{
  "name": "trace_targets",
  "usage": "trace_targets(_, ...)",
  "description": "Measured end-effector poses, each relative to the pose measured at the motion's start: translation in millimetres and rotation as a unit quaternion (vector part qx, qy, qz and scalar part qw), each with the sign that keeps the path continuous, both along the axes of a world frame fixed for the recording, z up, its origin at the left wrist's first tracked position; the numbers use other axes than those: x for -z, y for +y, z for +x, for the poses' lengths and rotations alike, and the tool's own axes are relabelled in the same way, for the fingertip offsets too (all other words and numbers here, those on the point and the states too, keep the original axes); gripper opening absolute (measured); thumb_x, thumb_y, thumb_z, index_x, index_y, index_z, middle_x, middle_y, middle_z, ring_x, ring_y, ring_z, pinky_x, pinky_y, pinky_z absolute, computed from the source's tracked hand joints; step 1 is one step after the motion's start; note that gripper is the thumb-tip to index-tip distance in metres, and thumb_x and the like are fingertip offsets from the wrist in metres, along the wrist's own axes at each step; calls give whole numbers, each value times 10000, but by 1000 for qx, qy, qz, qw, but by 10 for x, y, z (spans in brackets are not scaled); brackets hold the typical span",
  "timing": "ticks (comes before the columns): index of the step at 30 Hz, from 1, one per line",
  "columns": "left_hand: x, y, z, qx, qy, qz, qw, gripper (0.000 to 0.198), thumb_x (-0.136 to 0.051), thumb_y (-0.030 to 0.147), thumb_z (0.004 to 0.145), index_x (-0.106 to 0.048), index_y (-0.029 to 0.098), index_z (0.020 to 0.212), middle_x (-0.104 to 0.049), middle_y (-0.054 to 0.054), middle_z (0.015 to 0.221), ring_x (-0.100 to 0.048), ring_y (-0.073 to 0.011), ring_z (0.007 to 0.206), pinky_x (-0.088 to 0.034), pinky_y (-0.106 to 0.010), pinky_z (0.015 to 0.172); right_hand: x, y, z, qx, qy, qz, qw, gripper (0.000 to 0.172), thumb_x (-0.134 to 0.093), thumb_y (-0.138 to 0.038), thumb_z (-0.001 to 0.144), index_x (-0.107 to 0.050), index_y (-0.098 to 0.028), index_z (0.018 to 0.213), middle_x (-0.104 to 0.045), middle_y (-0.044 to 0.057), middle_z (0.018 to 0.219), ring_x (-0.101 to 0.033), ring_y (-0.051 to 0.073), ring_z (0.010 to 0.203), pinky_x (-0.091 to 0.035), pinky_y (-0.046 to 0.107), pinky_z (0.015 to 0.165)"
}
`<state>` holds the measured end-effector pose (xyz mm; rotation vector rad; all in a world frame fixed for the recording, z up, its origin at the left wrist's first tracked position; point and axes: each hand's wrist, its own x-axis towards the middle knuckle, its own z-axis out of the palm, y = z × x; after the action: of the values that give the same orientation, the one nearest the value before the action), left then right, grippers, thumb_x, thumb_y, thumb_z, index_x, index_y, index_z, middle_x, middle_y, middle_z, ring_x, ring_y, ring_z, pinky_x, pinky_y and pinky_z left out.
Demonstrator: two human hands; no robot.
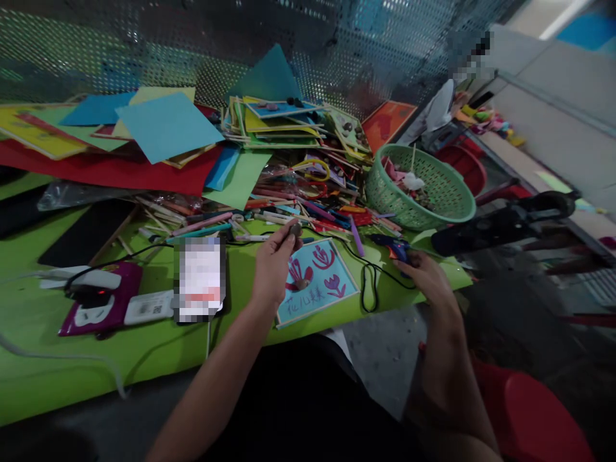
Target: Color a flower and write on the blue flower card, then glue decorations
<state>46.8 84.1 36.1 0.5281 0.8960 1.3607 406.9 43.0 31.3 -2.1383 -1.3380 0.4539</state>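
My left hand (276, 260) pinches a small dark stone (295, 230) above the top left of a blue picture card (308, 304). The card has a thin pale frame, red and purple flowers and some handwriting, and my left hand hides part of it. A stone lies on the lower flower at its left. Over at the table's right end, my right hand (423, 273) holds a blue and black glue gun (395, 250) by its handle. A black cord loops between the card and the gun.
A green basket (418, 186) stands at the back right. Markers and sticks (206, 224) are heaped behind the card, with coloured paper (168, 128) farther back. At left lie a lit phone (199, 279), a white power bank (149, 308) and a purple packet (128, 282). A red stool (539, 417) stands lower right.
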Motion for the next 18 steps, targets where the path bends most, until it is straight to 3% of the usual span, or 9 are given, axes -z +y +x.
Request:
trace_targets(3, 13, 3, -1, 13, 17, 2, 1000, 367, -715, 161, 763, -772, 221, 1120, -761, -22, 1047, -637, -105, 815, -510, -292, 905, 24, 16, -37, 44, 81, 13, 996, 278, -770, -393, 534, -663, -198, 701, -590, -24, 551, -479, 143, 518, -311, 288, 513)
trace_targets(7, 17, -2, -7, 20, 34, 30, 999, 418, -714, 149, 760, -736, 222, 1171, -755, -18, 997, -653, -119, 862, -507, -304, 926, -154, -147, -171, 66, 189, 68, 977, 250, -697, -396, 565, -589, -216, 701, -467, -48, 521, -387, 118, 470, -236, 293, 470)
trace_targets(12, 33, -25, 5, 48, 36, 64, 996, 414, -776, 230, 747, -700, 181, 1151, -716, -24, 881, -651, -127, 803, -515, -290, 831, -406, -433, -422, 30, 302, 152, 941, 295, -691, -384, 637, -573, -245, 869, -618, 21, 838, -439, 116, 537, -209, 304, 481)
trace_targets(16, 54, -38, 13, 67, 37, 70, 995, 395, -796, 290, 739, -710, 170, 1106, -695, -17, 879, -620, -115, 794, -502, -271, 810, -494, -478, -522, -5, 382, 197, 903, 264, -740, -293, 636, -608, -239, 858, -591, 30, 817, -450, 120, 570, -222, 307, 480)
trace_targets(18, 68, -34, 16, 73, 41, 71, 994, 416, -800, 295, 733, -712, 172, 1121, -686, -10, 858, -612, -114, 792, -496, -269, 808, -494, -453, -543, -24, 413, 202, 888, 250, -724, -335, 664, -639, -238, 878, -566, 35, 753, -480, 148, 582, -228, 316, 468)
